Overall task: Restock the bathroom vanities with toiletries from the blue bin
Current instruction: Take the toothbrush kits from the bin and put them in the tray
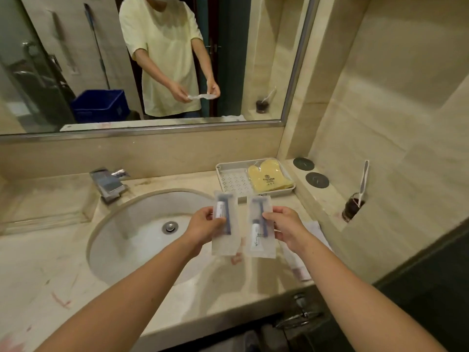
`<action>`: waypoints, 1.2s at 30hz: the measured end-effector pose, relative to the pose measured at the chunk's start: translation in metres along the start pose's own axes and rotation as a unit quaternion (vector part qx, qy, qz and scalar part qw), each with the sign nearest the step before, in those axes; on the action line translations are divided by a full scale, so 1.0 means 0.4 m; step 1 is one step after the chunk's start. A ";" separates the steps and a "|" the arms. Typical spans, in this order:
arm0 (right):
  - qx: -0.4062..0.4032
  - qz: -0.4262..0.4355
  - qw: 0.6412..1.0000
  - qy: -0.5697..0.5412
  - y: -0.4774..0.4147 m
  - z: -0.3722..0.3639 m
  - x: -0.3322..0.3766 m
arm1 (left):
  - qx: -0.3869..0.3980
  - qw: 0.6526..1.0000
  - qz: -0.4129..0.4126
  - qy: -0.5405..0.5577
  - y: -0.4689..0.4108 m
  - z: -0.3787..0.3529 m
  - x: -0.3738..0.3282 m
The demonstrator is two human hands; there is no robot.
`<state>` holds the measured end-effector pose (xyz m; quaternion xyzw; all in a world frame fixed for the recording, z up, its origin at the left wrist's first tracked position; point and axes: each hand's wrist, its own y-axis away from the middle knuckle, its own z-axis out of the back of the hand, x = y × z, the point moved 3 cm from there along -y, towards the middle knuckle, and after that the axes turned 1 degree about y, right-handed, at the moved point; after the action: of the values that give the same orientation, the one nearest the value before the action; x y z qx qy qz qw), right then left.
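In the mirror a blue bin [100, 105] sits on the floor behind the person. On the vanity counter [50, 262], a chrome faucet [107, 184] stands at the back left rim of the oval sink basin [121, 250].

The left hand [203, 226] pinches a clear razor packet [224, 240] by its left edge, with the thumb laid across the front and the fingers curled behind. A dark-handled razor and a small white tube show through it. Just beside it, with a narrow gap between, a second razor packet [260, 247] is pinched at its right edge by the right hand [286, 229], thumb in front and fingers tucked behind. Both packets hang upright over the basin's right rim.

Behind them a white tray [220, 171] holds a yellow packet [269, 177] in its right half. Further right, a toothbrush [363, 181] leans in a dark glass [351, 209] on the ledge.
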<state>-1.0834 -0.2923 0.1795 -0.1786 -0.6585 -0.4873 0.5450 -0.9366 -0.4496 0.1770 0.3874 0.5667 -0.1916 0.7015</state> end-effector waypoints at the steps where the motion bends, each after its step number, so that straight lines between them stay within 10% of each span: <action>1: 0.000 0.000 1.000 0.002 -0.031 0.001 0.014 | -0.003 1.000 0.001 0.003 -0.029 -0.009 -0.006; 36: -0.099 0.016 0.967 0.235 -0.903 0.106 0.174 | -0.085 0.987 0.130 -0.034 -0.882 -0.413 0.012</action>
<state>-1.4070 -0.4442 0.0831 -0.1224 -0.4576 -0.5694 0.6719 -1.2917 -0.5441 0.0477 0.3896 0.5014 -0.0631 0.7700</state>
